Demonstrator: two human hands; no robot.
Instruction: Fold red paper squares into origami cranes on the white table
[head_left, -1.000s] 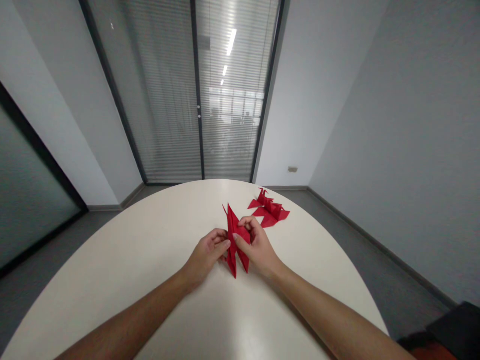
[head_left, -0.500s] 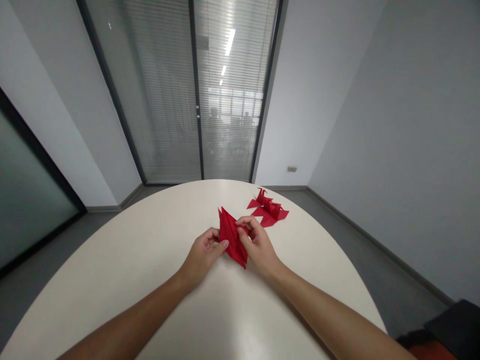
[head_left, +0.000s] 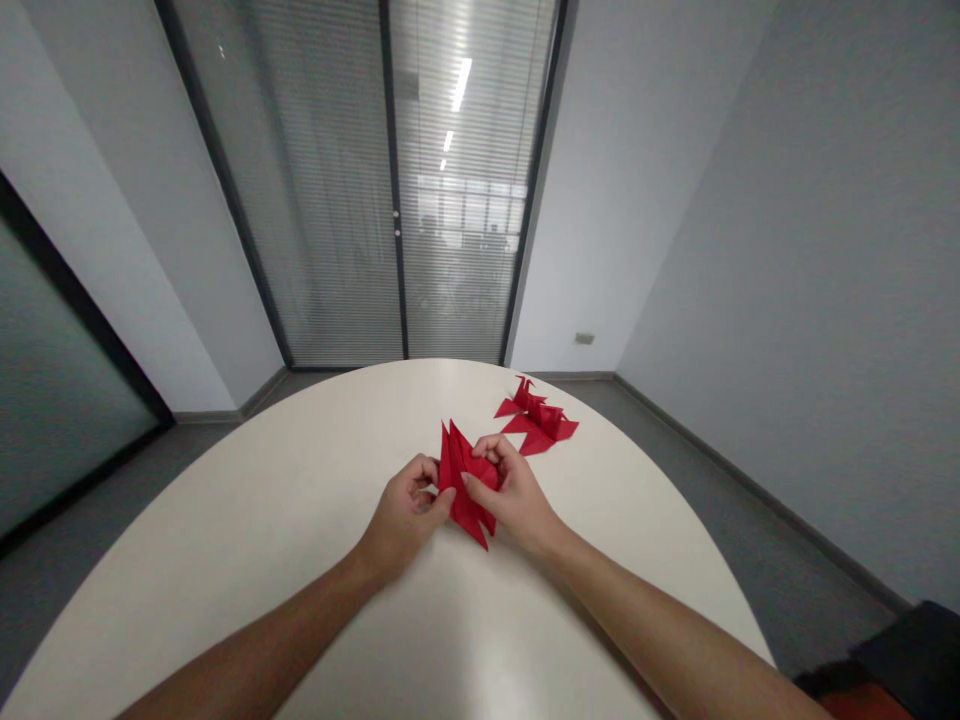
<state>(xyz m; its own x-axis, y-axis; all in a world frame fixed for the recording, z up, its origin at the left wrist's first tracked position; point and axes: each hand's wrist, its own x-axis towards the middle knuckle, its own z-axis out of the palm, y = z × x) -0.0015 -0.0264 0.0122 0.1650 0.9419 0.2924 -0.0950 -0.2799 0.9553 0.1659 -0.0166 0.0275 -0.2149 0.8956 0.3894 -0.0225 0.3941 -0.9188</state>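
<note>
Between my two hands is a folded red origami paper (head_left: 466,505), with pointed flaps at its far and near ends. My left hand (head_left: 412,503) pinches its left edge, the thumb lying on top and the fingers curled underneath. On the opposite side my right hand (head_left: 514,492) grips the paper, its thumb pressed on the upper face and its index finger along the far right edge. The fingertips below the paper are partly hidden. Beyond my right hand, red folded paper cranes (head_left: 544,428) sit close together on the table.
A round white table (head_left: 315,480) carries the work, its curved far edge just past the cranes. Behind it stand a glass partition with blinds (head_left: 337,250) and a pale wall (head_left: 600,200) with a socket (head_left: 584,339). A dark object (head_left: 911,655) is at the lower right.
The paper's flaps have spread further apart and its points have shifted slightly. My right thumb has slid left across its face. My left hand has barely moved.
</note>
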